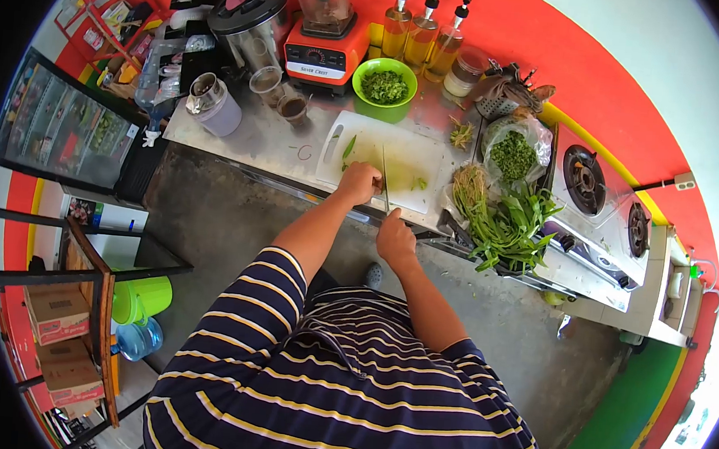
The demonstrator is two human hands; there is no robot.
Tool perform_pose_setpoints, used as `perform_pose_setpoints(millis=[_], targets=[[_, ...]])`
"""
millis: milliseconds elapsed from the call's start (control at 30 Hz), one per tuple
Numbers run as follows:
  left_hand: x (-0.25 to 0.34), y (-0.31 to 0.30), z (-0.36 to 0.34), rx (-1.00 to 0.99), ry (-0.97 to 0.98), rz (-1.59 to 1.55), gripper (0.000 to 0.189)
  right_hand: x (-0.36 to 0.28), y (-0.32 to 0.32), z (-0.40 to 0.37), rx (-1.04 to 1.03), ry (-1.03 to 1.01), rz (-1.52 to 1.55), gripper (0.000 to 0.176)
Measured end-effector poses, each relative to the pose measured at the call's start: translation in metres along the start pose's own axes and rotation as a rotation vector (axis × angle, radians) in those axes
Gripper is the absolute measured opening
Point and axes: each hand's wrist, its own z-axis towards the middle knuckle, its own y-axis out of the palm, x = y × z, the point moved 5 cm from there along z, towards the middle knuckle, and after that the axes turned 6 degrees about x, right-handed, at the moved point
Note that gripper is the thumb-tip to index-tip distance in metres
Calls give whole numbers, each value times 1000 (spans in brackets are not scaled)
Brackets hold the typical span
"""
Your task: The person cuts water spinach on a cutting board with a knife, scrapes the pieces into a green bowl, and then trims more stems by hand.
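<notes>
My right hand [396, 237] grips a knife [386, 176], its blade pointing away from me over the white cutting board [423, 150]. Just left of the blade, my left hand [361, 183] is closed with curled fingers above the board; whatever they hold is hidden. A long green piece [349, 147] lies on the board's left side, and small green bits [419, 183] lie right of the knife. Behind the board stands a lime-green bowl [376, 111] holding chopped greens [384, 86]. At the right, a bunch of leafy greens [516, 227] rests near the counter's edge.
A plastic bag of chopped greens [514, 156] sits beside a gas stove [602, 208]. Along the back are a red blender [326, 51], pump bottles [421, 33] and a jar [465, 72]. Plastic cups [292, 110] and a metal-topped container [215, 110] stand at the left.
</notes>
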Motion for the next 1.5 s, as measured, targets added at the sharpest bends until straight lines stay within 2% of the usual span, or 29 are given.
perform_pose_setpoints(millis=[133, 233, 400, 467, 533, 600, 667, 800, 867, 1000, 1100, 1300, 1500], targets=[[-5, -2, -1, 19, -1, -37, 12, -5, -15, 15, 51, -75, -24, 25], [-9, 0, -2, 96, 64, -104, 16, -7, -20, 9, 11, -50, -46, 27], [-12, -1, -3, 67, 98, -84, 16, -8, -2, -3, -44, 8, -103, 31], [-14, -1, -4, 53, 121, -93, 15, -11, -4, 4, 0, 25, -69, 33], [-13, -3, -3, 84, 200, -123, 15, -14, -9, 14, -9, 29, -63, 33], [-18, 2, -7, 42, 171, -90, 15, -14, -13, 11, -21, 30, -63, 32], [-16, -3, -14, 171, 264, -9, 14, -17, -15, 7, -27, 49, -66, 31], [-15, -2, -17, 182, 243, -95, 12, -21, -1, -4, -24, 142, -55, 32], [-14, -5, -20, 270, 312, -122, 11, -22, 7, -5, -23, 162, -57, 31], [-9, -8, -22, 211, 289, -115, 12, -23, -5, 8, 33, 129, 23, 31], [-9, -10, -20, 207, 262, -132, 12, -29, -12, 10, -29, 119, 4, 31], [-14, -9, -20, 199, 222, -136, 12, -29, 4, -2, -5, 178, 51, 29], [-15, -14, -21, 202, 224, -167, 11, -24, -1, 21, 0, 109, 32, 28]])
